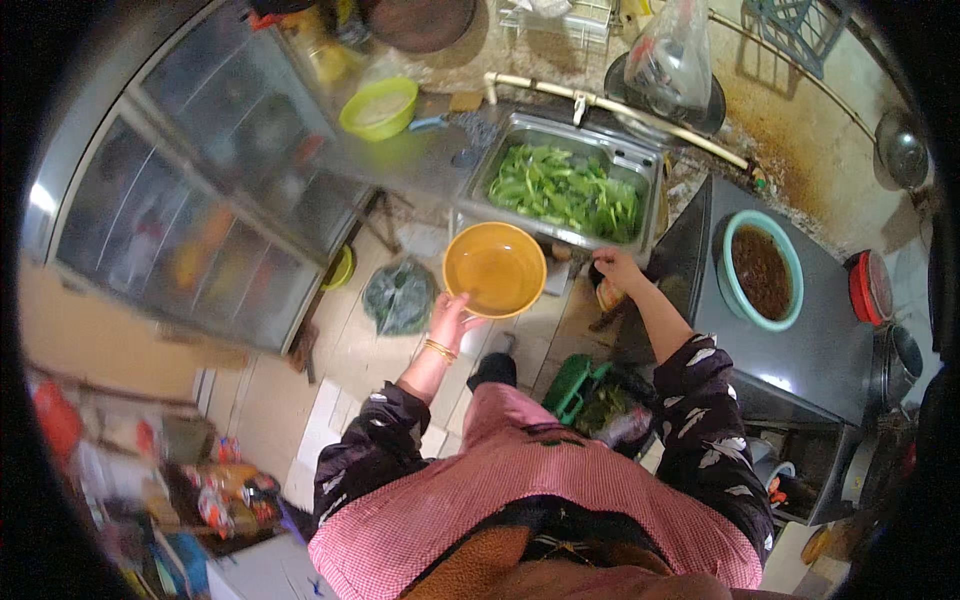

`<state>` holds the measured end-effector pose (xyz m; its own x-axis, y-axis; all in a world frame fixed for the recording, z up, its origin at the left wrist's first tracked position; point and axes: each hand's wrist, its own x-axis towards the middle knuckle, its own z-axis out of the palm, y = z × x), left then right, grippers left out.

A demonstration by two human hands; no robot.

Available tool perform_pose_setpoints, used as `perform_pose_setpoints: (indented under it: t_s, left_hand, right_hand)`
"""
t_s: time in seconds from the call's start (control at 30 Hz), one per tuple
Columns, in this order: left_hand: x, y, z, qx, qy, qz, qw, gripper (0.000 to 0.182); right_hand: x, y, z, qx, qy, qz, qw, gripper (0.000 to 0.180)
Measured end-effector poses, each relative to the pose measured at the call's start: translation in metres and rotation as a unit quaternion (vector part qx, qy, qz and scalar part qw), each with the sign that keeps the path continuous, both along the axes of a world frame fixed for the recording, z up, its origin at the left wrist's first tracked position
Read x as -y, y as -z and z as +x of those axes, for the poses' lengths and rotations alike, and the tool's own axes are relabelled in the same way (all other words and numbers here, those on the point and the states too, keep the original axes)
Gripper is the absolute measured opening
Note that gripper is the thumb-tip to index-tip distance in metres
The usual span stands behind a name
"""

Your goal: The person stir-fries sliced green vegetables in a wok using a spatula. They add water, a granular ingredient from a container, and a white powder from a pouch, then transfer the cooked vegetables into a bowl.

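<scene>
My left hand [448, 324] grips the near-left rim of a yellow-orange basin [496, 268]. The basin hangs over the tiled floor, just short of the sink, and its smooth inside faces up. Leafy green vegetables [562, 187] fill much of the stainless steel sink [581, 236]. At the sink's front right corner is my right hand [616, 270], its fingers bent together. Whether those fingers hold or touch anything there is too small to make out.
A turquoise basin [763, 271] of dark brown food stands on the dark counter at right. A lime-green basin [379, 109] sits left of the sink. On the floor are a tied plastic bag [400, 295] and a green basket [576, 384]. A glass-door fridge [187, 210] fills the left.
</scene>
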<state>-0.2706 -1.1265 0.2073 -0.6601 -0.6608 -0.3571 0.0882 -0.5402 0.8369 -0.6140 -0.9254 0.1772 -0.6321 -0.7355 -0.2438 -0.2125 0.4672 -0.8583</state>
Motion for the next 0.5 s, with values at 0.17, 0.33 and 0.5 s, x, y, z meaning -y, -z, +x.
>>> perform_pose_setpoints:
  t_s: [0.17,0.33,0.5]
  left_hand:
    - [0.073,0.013,-0.169,0.032,0.020,0.004,0.999,0.034]
    - [0.117,0.042,-0.300,0.022,0.064,0.093,0.993,0.035]
    - [0.132,0.058,-0.372,0.045,0.057,0.157,0.985,0.050]
  right_hand:
    - [0.129,0.000,-0.128,-0.077,0.154,-0.084,0.981,0.029]
    - [0.239,-0.023,-0.233,-0.257,0.239,-0.033,0.936,0.039]
    - [0.265,-0.066,-0.249,-0.320,0.138,0.148,0.926,0.041]
